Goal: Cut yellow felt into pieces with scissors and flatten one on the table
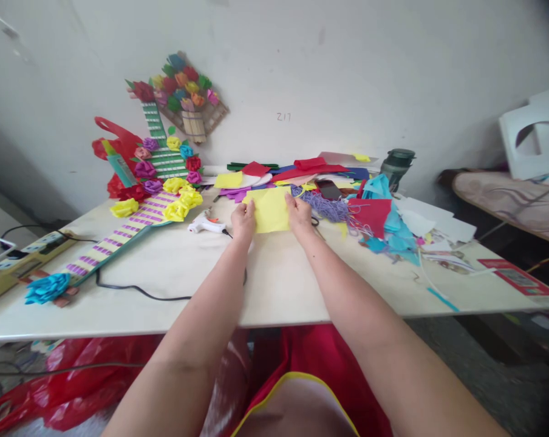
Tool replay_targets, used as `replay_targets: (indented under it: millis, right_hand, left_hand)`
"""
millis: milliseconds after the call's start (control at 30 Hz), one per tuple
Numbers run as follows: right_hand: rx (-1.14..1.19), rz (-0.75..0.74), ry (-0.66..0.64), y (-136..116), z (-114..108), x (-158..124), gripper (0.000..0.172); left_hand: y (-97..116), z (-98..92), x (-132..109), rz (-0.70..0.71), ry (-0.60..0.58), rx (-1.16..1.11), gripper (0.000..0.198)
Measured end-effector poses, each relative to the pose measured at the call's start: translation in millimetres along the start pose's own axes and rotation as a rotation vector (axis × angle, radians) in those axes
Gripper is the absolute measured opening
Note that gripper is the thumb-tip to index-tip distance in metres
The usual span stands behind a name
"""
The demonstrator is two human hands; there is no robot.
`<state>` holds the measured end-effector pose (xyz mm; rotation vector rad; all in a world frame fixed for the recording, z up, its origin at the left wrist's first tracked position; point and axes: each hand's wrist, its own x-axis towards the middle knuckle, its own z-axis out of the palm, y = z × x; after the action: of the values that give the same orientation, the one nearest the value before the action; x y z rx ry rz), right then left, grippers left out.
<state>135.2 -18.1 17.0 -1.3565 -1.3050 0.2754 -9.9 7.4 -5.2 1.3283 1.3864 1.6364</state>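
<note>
A rectangular yellow sheet (271, 211), paper or thin felt, is held up by its two side edges over the white table (283, 285). My left hand (244, 222) pinches its left edge. On the right edge my right hand (299, 213) has a like grip, thumb on the near face. Just left of my left hand lies a white glue gun (207, 223) with a black cord. Beyond the sheet is a pile of coloured sheets, among them a yellow piece (228, 180) and a red one (256, 169). Purple shredded strands (327, 205) lie beside my right hand.
At left, a guitar-shaped craft (119, 233) with paper flowers leans beside a glue bottle (119, 165). A power strip (26, 258) sits at the left edge. Blue and red scraps (370, 217), a dark bottle (397, 167) and white paper (438, 215) occupy the right side.
</note>
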Motion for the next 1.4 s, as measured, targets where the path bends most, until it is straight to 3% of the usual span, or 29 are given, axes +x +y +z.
replay_targets:
  millis: [100, 267, 367, 600, 967, 1400]
  right_hand:
    - [0.156, 0.09, -0.059, 2.5, 1.0, -0.8, 0.046]
    - [0.53, 0.371, -0.543, 10.2, -1.7, -1.2, 0.034]
    - [0.646, 0.459, -0.694, 10.3, -6.9, -0.8, 0.035]
    - [0.72, 0.498, -0.745, 5.0, -6.9, -4.8, 0.037]
    - [0.7, 0.514, -0.736, 3.8, -8.2, -3.9, 0.025]
    - [0.667, 0.558, -0.819, 10.2, -15.3, 2.0, 0.015]
  left_hand:
    - [2.0, -1.3, 0.8, 0.09, 0.066, 0.116, 0.037]
    - [1.7, -3.9, 2.9, 0.125, 0.055, 0.051, 0.034]
    - [2.9, -5.2, 3.0, 0.126, 0.062, 0.012, 0.033]
    - [3.2, -5.2, 3.1, 0.151, 0.082, 0.042, 0.034]
    - [1.2, -8.1, 7.7, 0.175, 0.118, 0.107, 0.034]
    - [2.5, -10.8, 10.0, 0.153, 0.097, 0.102, 0.033]
